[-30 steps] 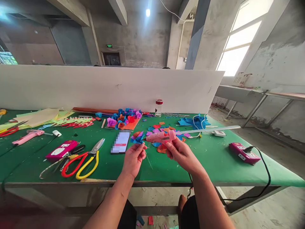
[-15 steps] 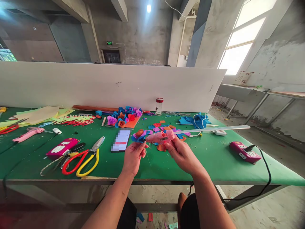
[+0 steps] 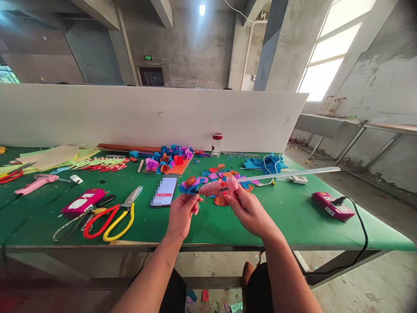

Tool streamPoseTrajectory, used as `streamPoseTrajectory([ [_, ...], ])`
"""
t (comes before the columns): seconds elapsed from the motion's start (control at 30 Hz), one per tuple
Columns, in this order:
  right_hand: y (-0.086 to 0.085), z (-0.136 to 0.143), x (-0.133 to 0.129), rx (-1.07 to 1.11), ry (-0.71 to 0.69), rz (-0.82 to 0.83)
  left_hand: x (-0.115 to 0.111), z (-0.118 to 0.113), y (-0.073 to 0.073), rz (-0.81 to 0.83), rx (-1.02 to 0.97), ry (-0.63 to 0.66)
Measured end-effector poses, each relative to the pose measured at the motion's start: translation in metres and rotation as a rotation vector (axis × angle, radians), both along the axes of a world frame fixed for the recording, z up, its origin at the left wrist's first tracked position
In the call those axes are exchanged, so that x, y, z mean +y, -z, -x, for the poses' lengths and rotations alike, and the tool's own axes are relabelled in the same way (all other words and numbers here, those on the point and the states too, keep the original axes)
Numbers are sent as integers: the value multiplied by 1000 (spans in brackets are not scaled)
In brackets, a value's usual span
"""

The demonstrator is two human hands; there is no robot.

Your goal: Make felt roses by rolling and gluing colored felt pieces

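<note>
My right hand [image 3: 249, 211] is wrapped round a pink hot glue gun [image 3: 218, 187], with a long clear glue stick [image 3: 293, 173] jutting from its back to the right. The gun's nozzle points left, at a blue and orange paper flower [image 3: 189, 186]. Fingers of my left hand [image 3: 182, 213] are pinched on the base of this flower; the exact grip point is partly hidden. Behind the gun lie loose paper petals [image 3: 221, 201] in blue, purple, orange and red. A phone [image 3: 164, 191] rests on the table left of the flower.
Red-and-yellow-handled scissors [image 3: 130, 208] and a magenta power box [image 3: 83, 202] lie at left on the green table [image 3: 228, 230]. Finished paper flowers [image 3: 169, 158] sit at the back near a red-lidded jar [image 3: 216, 145]. Another magenta box [image 3: 334, 206] with a cord is at right.
The whole view has shifted very slightly. Both hands, the glue gun and the flower keep nearly the same positions, with the nozzle still at the flower.
</note>
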State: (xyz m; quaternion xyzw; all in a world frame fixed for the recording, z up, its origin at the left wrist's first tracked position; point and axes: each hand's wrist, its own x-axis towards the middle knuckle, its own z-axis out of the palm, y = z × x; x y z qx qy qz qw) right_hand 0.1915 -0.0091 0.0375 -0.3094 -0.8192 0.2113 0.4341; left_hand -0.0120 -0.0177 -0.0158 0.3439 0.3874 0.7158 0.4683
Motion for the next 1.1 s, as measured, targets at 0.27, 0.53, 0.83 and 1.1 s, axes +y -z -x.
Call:
streamPoseTrajectory([
  [0.27, 2, 0, 1, 0, -2, 32, 0, -1, 0, -1, 7, 1],
  [0.53, -1, 0, -2, -20, -2, 61, -2, -1, -2, -4, 10, -1],
  [0.83, 0, -4, 0, -3, 3, 77, -2, -1, -3, -1, 4, -2],
  [1.1, 0, -8, 4, 112, -90, 197, 0, 0, -1, 12, -84, 58],
])
